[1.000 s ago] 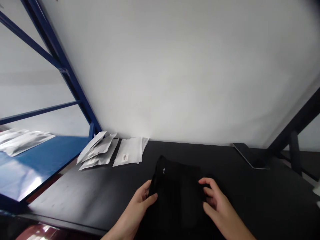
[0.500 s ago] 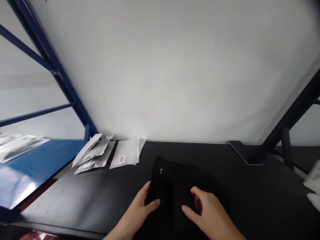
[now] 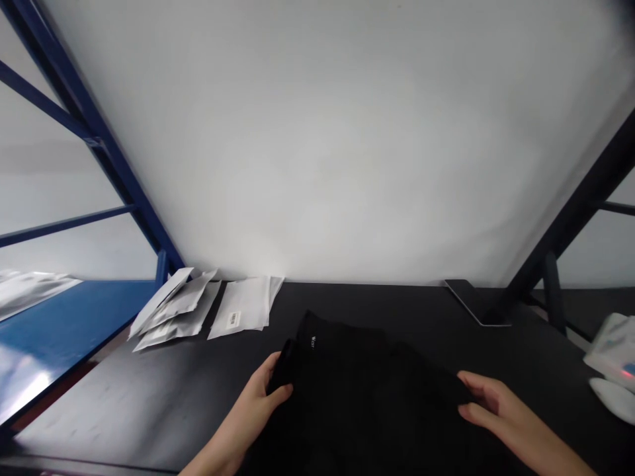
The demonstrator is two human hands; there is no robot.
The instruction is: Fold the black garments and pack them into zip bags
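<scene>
A black cloth garment with small white lettering near its upper left corner is spread over the black table at the bottom centre. Its exact kind is hard to make out, dark against dark. My left hand pinches its left edge between thumb and fingers. On the opposite side, my right hand grips the right edge, well apart from the left. The garment's lower part runs out of the picture.
White plastic mailing bags lie at the back left, another with a barcode label beside them. A dark flat device rests at the back right. White objects stand at the right edge. Blue frame bars rise on the left.
My right hand has moved right, drawing the garment's right side outward, so it is now spread wider. My left hand has shifted slightly left, still holding its edge.
</scene>
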